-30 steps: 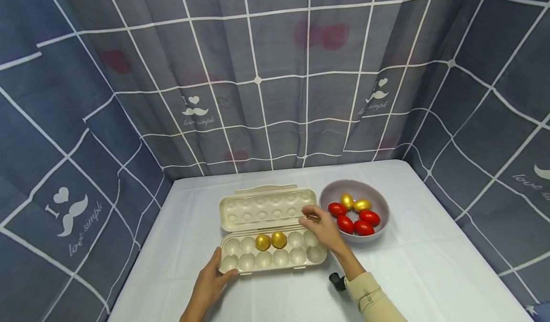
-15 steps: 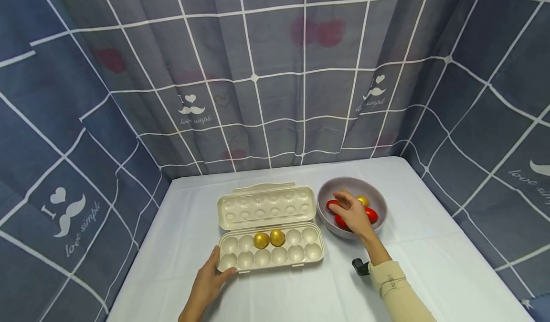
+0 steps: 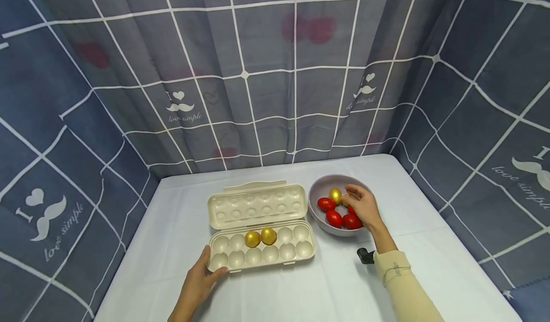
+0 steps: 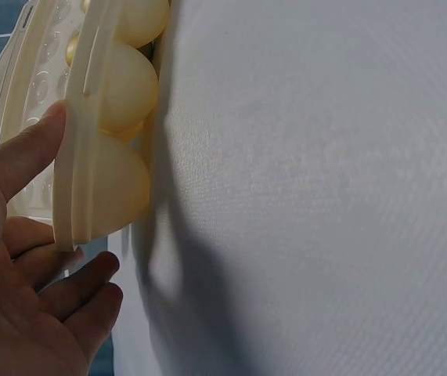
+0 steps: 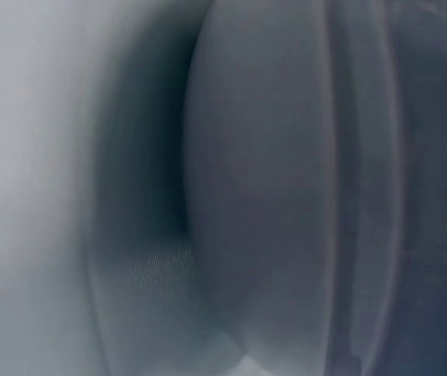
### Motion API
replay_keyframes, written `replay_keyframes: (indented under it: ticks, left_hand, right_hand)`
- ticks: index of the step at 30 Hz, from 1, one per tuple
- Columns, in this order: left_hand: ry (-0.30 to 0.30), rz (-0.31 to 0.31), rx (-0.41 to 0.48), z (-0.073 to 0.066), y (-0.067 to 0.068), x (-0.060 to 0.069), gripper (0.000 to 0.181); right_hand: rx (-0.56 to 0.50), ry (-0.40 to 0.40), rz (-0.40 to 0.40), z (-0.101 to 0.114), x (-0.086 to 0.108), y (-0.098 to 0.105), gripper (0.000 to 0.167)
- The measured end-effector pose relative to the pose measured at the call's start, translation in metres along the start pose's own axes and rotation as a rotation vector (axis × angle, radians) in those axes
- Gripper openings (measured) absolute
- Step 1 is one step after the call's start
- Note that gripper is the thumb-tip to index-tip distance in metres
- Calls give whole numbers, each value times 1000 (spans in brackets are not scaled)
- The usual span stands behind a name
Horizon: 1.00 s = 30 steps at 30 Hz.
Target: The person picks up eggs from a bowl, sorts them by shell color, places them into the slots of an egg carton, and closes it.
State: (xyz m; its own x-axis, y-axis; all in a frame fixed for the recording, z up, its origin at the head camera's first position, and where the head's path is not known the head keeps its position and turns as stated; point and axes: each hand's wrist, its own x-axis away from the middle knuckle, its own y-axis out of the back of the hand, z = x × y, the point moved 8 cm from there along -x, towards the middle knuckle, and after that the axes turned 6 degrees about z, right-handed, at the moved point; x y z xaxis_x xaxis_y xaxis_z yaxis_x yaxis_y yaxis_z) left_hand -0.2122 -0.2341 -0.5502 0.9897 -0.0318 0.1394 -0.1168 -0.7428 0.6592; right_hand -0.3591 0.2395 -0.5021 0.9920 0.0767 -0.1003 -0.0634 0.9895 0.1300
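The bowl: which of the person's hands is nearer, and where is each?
Right. The right hand is over the right side of the bowl; the left hand is off to its left, gripping the left end of the egg box.

The egg carton [image 3: 258, 206] at lower centre looks to me like smooth, thin plastic, faintly translucent; the gold eggs [image 3: 252, 239] in it have a metallic gloss, and the red eggs [image 3: 333, 219] right of centre are shiny too. Their bowl [image 3: 320, 188] seems matt plastic, the table cover [image 3: 146, 250] finely textured cloth, and the curtain [image 3: 270, 35] across the top dull, soft-folded fabric
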Motion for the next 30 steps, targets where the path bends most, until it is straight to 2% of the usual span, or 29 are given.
replay_keyframes:
  ticks: [9,19,24,30]
  left_hand:
    - [2,-4,-8,5,0,1,100]
    - [15,2,-10,0,-2,1,99]
    - [25,13,-8,0,0,1,99]
    - [24,14,-4,-1,0,0,100]
  right_hand:
    - [78,-38,7,-10,-13,-14,52]
    - [142,-72,5,-16,-29,-18,54]
    - [289,-71,53,-15,-32,-27,56]
    - [450,-84,160,-22,-34,-41,56]
